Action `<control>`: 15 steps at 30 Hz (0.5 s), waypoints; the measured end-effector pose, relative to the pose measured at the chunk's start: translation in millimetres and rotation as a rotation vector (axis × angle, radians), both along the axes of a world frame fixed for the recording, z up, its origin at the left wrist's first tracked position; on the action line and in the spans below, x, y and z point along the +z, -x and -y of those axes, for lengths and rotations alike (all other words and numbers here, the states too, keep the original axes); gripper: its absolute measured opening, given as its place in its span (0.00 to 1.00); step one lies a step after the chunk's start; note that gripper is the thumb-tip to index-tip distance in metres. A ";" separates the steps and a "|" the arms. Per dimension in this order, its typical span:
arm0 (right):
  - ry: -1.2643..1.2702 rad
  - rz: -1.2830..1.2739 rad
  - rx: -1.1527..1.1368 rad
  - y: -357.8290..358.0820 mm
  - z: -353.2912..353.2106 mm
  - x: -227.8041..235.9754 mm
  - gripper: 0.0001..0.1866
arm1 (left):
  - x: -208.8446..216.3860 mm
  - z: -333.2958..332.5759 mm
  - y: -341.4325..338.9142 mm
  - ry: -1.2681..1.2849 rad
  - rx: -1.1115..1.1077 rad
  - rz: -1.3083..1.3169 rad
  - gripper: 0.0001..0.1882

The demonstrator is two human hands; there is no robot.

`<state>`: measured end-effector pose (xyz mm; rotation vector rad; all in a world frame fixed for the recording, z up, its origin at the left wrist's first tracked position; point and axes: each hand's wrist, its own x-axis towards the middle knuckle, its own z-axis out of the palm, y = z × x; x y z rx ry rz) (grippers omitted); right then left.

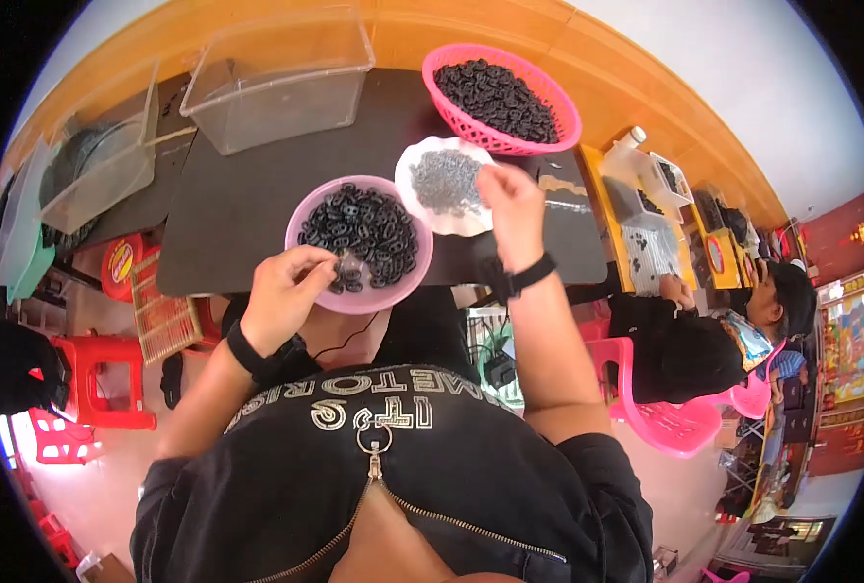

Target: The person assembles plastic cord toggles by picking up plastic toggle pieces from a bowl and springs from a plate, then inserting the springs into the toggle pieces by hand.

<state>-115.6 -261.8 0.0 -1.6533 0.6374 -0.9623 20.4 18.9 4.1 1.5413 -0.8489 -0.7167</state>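
My left hand (288, 290) is closed in a pinch at the near left rim of a pink bowl (303, 206). Small black oval parts with holes (359, 223) fill most of that bowl. Thumb and fingertips meet beside the black parts, and what they hold is too small to make out. Over the right side of a white scalloped plate (471, 225), my right hand (512, 206) is closed, its fingertips pressed together. Tiny silvery clear pieces (444, 182) are heaped on the plate. Whatever sits between the right fingertips is hidden.
A pink basket (433, 95) heaped with black parts (495, 97) stands at the back. A clear plastic bin (276, 107) is on the dark table (238, 209), back left. To the right, a person (685, 340) sits at a yellow table. Red stools (106, 379) stand at left.
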 end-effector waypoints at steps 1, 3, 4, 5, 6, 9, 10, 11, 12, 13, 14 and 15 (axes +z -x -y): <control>-0.012 -0.033 -0.009 7.3 -8.3 -4.8 0.08 | -2.3 -0.8 -3.6 -0.018 0.070 0.116 0.07; -0.127 0.001 -0.068 24.8 -15.3 -17.8 0.06 | -6.0 3.8 -2.6 -0.040 0.142 0.227 0.06; -0.197 0.044 -0.110 31.6 -18.0 -19.8 0.05 | -1.4 6.2 -0.9 -0.042 0.117 0.229 0.06; -0.189 0.064 -0.154 38.2 -15.7 -24.5 0.05 | 6.5 11.5 1.5 -0.079 0.028 0.428 0.06; -0.179 0.083 -0.204 43.7 -12.6 -32.9 0.04 | 11.9 17.9 4.5 -0.104 -0.067 0.628 0.08; 0.026 -0.053 -0.222 45.2 -0.7 -74.1 0.04 | 4.0 28.4 1.9 -0.133 -0.196 0.916 0.12; 0.065 0.039 -0.193 39.6 -13.0 -62.1 0.04 | 0.9 28.4 -0.1 -0.110 -0.187 0.930 0.12; -0.046 0.125 -0.123 37.9 -12.6 -68.5 0.04 | 0.0 33.6 -0.8 -0.138 -0.207 0.894 0.12; -0.012 0.147 -0.106 38.7 -12.5 -70.1 0.04 | -0.6 40.0 -1.6 -0.175 -0.223 0.863 0.12; -0.025 0.160 -0.102 37.5 -13.0 -70.0 0.04 | -1.7 45.7 -2.2 -0.190 -0.208 0.811 0.10; -0.041 0.160 -0.121 39.2 -12.5 -69.9 0.03 | -3.0 52.3 -3.0 -0.177 -0.238 0.817 0.10; -0.021 0.140 -0.142 43.0 -11.2 -68.8 0.03 | -4.4 58.7 -4.0 -0.204 -0.237 0.796 0.09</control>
